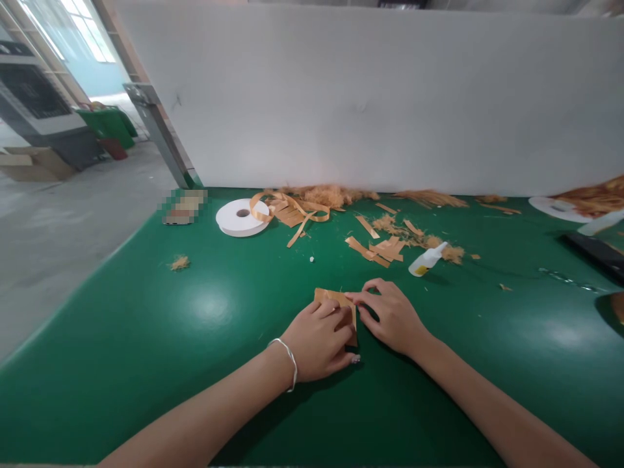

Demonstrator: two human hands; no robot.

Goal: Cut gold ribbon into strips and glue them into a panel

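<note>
Tan folded ribbon piece (336, 305) flat on green table (146, 338), under both hands.

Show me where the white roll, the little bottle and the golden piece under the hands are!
white roll (242, 218), head view, on its flat top face beside the hole.
little bottle (426, 260), head view, on the middle of its body.
golden piece (327, 297), head view, on its bare far corner.
</note>
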